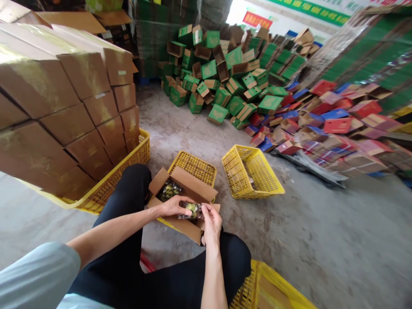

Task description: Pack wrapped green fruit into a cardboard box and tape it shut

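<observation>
With my left hand [175,206] and right hand [212,221] I pinch a wrapped packet [192,209] over the right end of the open carton [193,183]; I judge this a handling step, calling next for light, even fingers. A yellow crate [193,166] shows past its far edge.

The packet [194,209] is above the box [195,185]; stacked cartons [72,122] stand left, a basket [236,175] right.

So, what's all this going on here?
The person's left hand and right hand hold a small clear packet with something yellowish-green inside, over an open cardboard box. More wrapped stuff like it lies inside the box, which seems to rest on a yellow crate. Brown cartons are stacked nearby.
</observation>
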Available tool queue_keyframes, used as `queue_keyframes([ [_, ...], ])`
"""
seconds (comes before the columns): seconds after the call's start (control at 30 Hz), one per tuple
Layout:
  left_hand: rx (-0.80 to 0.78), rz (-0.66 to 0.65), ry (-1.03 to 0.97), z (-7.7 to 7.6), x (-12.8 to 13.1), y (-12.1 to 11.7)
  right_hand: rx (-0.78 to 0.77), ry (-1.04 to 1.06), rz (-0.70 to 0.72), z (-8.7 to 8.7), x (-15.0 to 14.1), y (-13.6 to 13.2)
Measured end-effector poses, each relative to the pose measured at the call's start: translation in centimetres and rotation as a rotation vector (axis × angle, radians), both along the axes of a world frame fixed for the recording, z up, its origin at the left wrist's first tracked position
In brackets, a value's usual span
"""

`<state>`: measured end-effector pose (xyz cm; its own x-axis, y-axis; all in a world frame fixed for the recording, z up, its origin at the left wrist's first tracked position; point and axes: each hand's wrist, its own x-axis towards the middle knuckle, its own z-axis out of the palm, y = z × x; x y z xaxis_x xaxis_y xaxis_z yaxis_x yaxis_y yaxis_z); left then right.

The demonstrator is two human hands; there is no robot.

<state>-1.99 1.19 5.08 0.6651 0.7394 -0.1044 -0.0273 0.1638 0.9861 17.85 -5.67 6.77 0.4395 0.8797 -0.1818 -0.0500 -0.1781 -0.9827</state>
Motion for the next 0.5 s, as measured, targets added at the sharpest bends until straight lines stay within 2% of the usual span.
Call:
queue_keyframes([
  [0.2,-0.056,0.060,-0.013,-0.2,0.5,0.3,-0.007,0.086,-0.059,-0.2,0.1,0.2],
  [0.3,-0.050,0.066,0.003,-0.1,0.1,0.4,-0.012,0.115,-0.011,0.0,0.0,0.2],
  [0.43,-0.025,0.090,0.027,0.1,-0.5,0.5,-0.034,0.119,0.121,0.3,-0.4,0.0],
  [0.5,-0.056,0.108,-0.016,0.0,-0.6,0.6,-0.051,0.122,0.119,0.4,-0.4,-0.1],
])
